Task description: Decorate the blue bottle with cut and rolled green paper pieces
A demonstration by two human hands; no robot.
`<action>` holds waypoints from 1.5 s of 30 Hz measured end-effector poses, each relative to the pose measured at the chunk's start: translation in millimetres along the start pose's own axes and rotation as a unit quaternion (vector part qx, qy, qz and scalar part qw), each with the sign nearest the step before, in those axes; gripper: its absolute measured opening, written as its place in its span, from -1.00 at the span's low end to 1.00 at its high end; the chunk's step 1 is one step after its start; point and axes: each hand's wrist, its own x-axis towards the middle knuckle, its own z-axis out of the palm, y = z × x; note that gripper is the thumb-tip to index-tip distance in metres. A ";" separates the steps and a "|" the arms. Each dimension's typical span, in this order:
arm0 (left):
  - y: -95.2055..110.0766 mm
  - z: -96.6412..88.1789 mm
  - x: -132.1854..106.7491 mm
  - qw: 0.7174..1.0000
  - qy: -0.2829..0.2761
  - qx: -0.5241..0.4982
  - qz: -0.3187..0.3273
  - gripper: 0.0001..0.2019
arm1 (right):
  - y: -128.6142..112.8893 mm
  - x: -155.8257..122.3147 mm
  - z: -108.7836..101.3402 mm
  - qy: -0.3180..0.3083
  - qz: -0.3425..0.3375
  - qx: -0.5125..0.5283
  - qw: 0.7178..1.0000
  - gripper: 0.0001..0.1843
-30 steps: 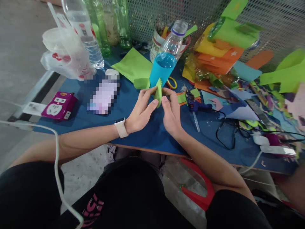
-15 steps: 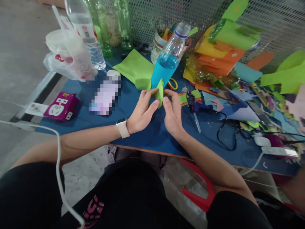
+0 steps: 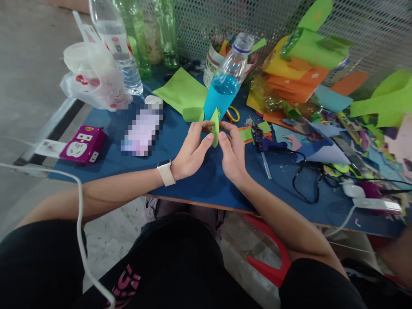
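A clear plastic bottle (image 3: pixel 222 92) with a bright blue lower part and a purple neck ring leans slightly to the right in front of me. A small green paper piece (image 3: pixel 215 128) sticks out from its front, towards me. My left hand (image 3: pixel 196 148) pinches this piece from the left, thumb on its near edge. From the other side, my right hand (image 3: pixel 233 152) has its bent fingers and thumb against it. Fingertips hide part of the paper and the bottle's base. Behind my left hand lies a larger green paper sheet (image 3: pixel 182 92).
A phone (image 3: pixel 141 131) and a purple power socket (image 3: pixel 84 143) lie left. A bagged cup (image 3: pixel 93 81) and water bottle (image 3: pixel 117 51) stand behind them. Right are a glue gun (image 3: pixel 268 143), yellow-handled scissors (image 3: pixel 234 114), paper scraps (image 3: pixel 363 146) and an orange-green paper craft (image 3: pixel 299 68).
The bottle's neck has shifted slightly left and down. The green paper piece has turned a little and looks narrower. Both hands keep nearly the same place.
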 end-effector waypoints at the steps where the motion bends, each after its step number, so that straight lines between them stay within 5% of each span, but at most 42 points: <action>1: 0.3 0.2 0.1 1.000 0.001 -0.002 -0.003 -0.59 | 0.3 -0.5 0.8 -0.001 0.004 0.007 1.000 -0.47; 16: 15.1 -1.7 6.2 0.999 -0.014 0.028 -0.027 -0.80 | 6.7 2.9 -1.4 -0.018 0.009 -0.004 1.000 -0.35; 26: -9.0 -11.1 12.8 0.991 -0.001 0.114 0.072 -0.35 | 8.2 9.9 -9.4 -0.020 -0.017 0.016 1.000 -0.43; 33: -18.5 -13.6 16.3 0.984 -0.014 0.155 0.088 -0.15 | 44.1 37.8 -36.6 0.074 -0.065 -0.082 0.992 -0.46; 41: -27.8 -13.4 20.6 0.981 -0.047 0.168 0.081 0.08 | 60.9 71.2 -34.9 -0.047 -0.029 -0.047 0.997 -0.04; 45: -27.5 -13.7 22.5 0.982 -0.038 0.171 0.071 0.07 | 57.9 65.6 -28.6 -0.045 -0.022 -0.042 0.998 0.00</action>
